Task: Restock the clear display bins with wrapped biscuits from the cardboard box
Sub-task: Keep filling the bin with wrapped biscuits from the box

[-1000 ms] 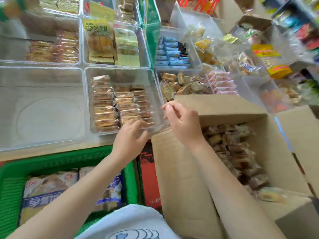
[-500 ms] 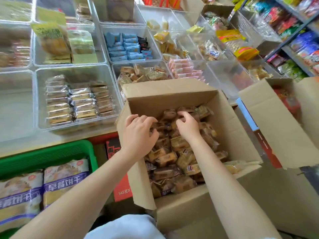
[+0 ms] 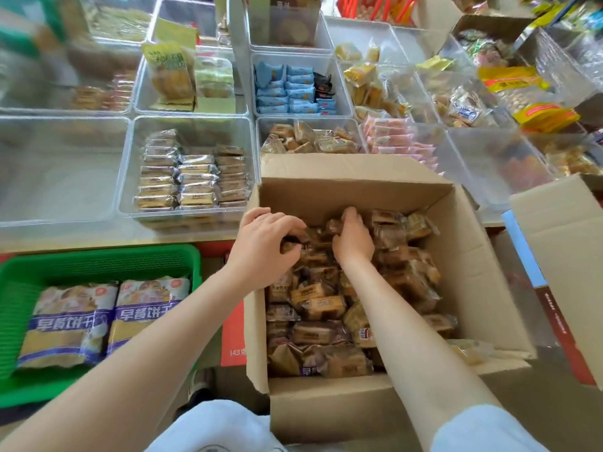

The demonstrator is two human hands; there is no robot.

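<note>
- Both hands are down inside the cardboard box (image 3: 359, 190); I judge they are gathering a handful to carry over.
- Left hand (image 3: 266, 246) curls, palm down, round brown wrapped biscuits (image 3: 323, 306) near the box's left wall.
- Right hand (image 3: 352, 238) cups another packet just beside it, fingers bent over the pile's far side.
- I read the clear bin (image 3: 189, 125) of stacked packets, ahead and left of my hands on the table (image 3: 65, 234), as the target: its far half is bare.
- Forearms slope forward and down, wrists nearly level.
</note>
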